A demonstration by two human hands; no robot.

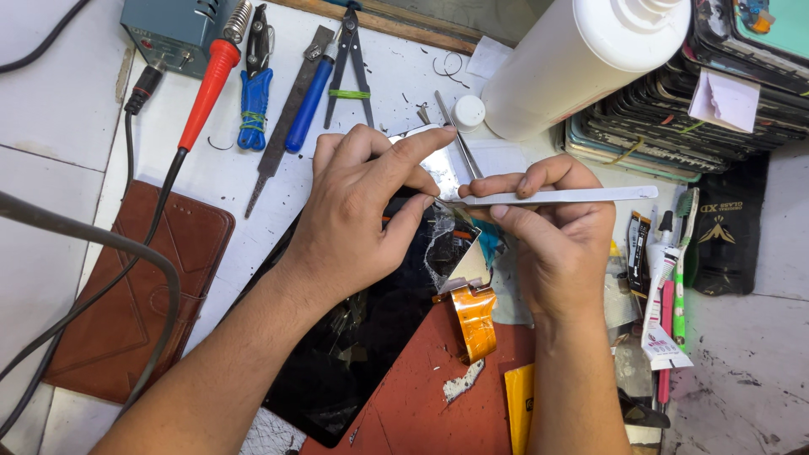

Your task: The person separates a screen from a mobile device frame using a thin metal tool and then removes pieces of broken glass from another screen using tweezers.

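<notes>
Centre of frame: left hand [358, 215] presses down on a dark cracked screen panel [354, 337], thumb & index finger pinching its shiny peeled edge. Right hand [552, 223] is pinched around flat metal tweezers [556, 196], tips at that same edge. Orange flex ribbon [474, 320] curls just below, over a red mat [421, 396]. Upper left: red-handled soldering iron [206, 84], blue pliers [254, 97]. Upper right: white bottle [573, 59]; brown case [126, 312] at left.

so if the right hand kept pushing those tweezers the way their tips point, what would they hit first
Probably the left hand. The right hand holds the tweezers pointing left, tips near that hand's thumb over the cracked black screen. Depth is unclear, so they might pass just above it.
</notes>
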